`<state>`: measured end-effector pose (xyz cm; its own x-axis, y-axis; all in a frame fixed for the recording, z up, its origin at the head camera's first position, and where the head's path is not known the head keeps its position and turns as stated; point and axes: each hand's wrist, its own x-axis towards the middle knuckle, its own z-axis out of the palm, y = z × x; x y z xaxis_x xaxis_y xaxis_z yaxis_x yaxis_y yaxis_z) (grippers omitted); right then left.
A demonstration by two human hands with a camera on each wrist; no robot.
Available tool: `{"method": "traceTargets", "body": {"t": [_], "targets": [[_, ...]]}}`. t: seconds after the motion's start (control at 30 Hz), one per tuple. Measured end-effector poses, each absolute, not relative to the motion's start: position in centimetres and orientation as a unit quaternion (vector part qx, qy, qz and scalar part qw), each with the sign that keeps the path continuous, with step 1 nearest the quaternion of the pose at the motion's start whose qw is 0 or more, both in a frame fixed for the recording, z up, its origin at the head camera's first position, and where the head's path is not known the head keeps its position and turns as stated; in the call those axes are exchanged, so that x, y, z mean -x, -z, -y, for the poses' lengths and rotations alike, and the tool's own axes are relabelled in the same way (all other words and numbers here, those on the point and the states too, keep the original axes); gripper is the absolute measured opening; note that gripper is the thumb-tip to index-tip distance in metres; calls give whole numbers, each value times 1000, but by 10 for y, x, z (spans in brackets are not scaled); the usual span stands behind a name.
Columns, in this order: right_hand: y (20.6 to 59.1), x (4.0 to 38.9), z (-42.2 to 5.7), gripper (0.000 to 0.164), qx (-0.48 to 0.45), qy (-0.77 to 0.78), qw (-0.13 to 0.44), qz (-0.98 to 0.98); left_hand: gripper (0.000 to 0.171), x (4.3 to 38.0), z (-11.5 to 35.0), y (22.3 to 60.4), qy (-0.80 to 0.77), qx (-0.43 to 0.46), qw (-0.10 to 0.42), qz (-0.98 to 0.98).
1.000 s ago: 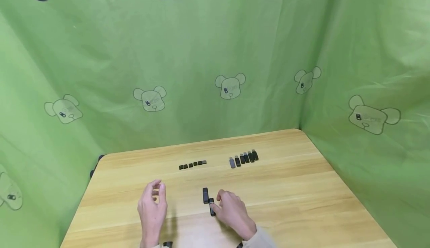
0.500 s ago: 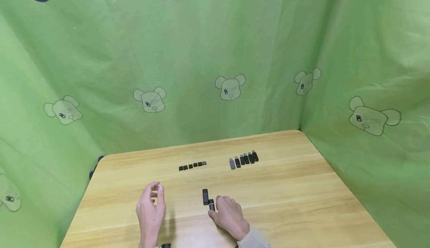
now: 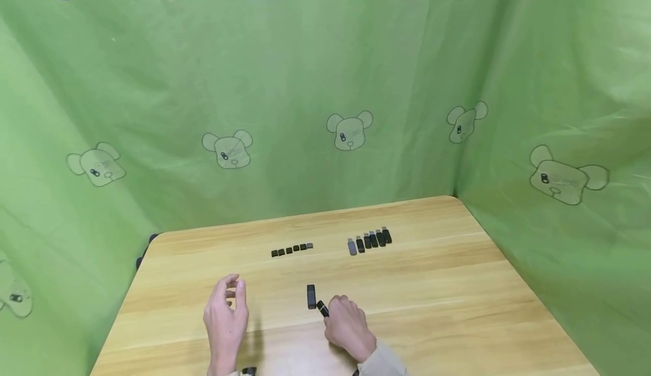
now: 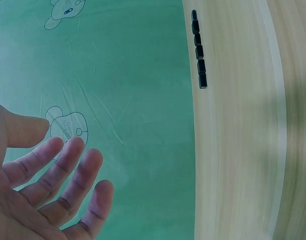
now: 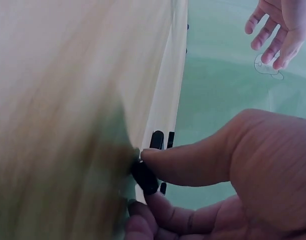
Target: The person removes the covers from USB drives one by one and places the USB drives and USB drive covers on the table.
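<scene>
My right hand [image 3: 350, 326] pinches a black capped USB stick [image 3: 322, 309] between thumb and fingers, low over the table. The right wrist view shows the thumb against the dark stick [image 5: 144, 177]; its far end points away from the palm. Just left of it in the head view, another black USB stick [image 3: 311, 297] lies on the wood. My left hand [image 3: 225, 322] hovers over the table's left part, palm turned inward, fingers loosely curved and holding nothing. In the left wrist view the left hand [image 4: 53, 185] has spread, relaxed fingers.
Several small black caps [image 3: 289, 250] form a row farther back on the wooden table [image 3: 437, 297]. To their right, several uncapped USB sticks [image 3: 367, 241] lie side by side, metal plugs pointing away. A green curtain [image 3: 285, 82] with bear prints surrounds the table's far and side edges.
The right hand has gripped the nearer USB stick and tilted it, its near end swinging right, away from the other stick. The left hand has drifted slightly left.
</scene>
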<state>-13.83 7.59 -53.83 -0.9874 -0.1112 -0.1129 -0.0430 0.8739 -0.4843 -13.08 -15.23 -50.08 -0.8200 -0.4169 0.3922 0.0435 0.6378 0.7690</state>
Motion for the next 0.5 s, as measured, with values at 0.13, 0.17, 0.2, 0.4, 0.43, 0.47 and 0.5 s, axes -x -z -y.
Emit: {"method": "traceTargets", "body": {"t": [0.13,0.17,0.2,0.4,0.43,0.47,0.5], "targets": [[536,138,-77,20,35,249,90,-964,20,130,152,499,411,-107,279,861],[535,138,-78,20,34,249,96,-963,20,130,151,499,410,-106,277,863],[534,139,-78,20,33,249,102,-963,20,130,150,499,410,-104,276,863],[528,139,-81,22,23,265,124,-956,20,130,145,496,411,-91,265,868],[527,139,-82,23,22,273,125,-954,20,130,144,496,410,-89,266,868],[525,140,-84,25,22,280,125,-952,20,131,143,495,408,-87,267,869],[523,141,-85,26,26,288,122,-950,20,131,142,495,407,-85,269,868]]}}
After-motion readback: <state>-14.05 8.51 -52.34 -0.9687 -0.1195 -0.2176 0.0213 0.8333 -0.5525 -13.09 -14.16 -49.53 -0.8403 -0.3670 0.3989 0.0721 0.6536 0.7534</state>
